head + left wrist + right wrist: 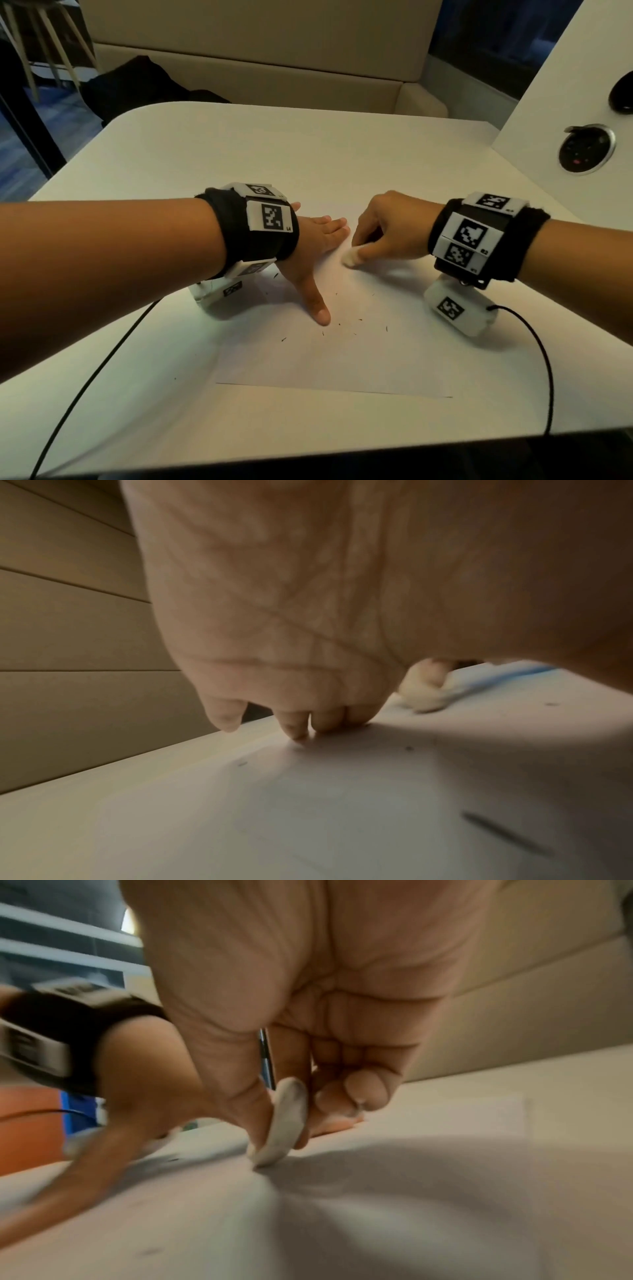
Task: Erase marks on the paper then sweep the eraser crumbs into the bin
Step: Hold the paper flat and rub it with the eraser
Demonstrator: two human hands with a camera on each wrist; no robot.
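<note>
A white sheet of paper (342,359) lies on the white table (308,144). My left hand (322,240) lies flat on the paper with straight fingers and the thumb spread toward me, pressing it down; the same left hand (298,718) touches the sheet with its fingertips. My right hand (373,236) pinches a small white eraser (350,257) between thumb and fingers, its tip on the paper just right of the left fingers. Up close the eraser (284,1123) is a worn oval disc standing on edge. Several dark eraser crumbs (342,329) are scattered over the near half of the paper.
Black cables (96,377) run from both wrist cameras toward the near table edge. A white panel with a round socket (586,150) stands at the right. A beige bench (260,68) with a dark bag (144,85) is behind the table. No bin is in view.
</note>
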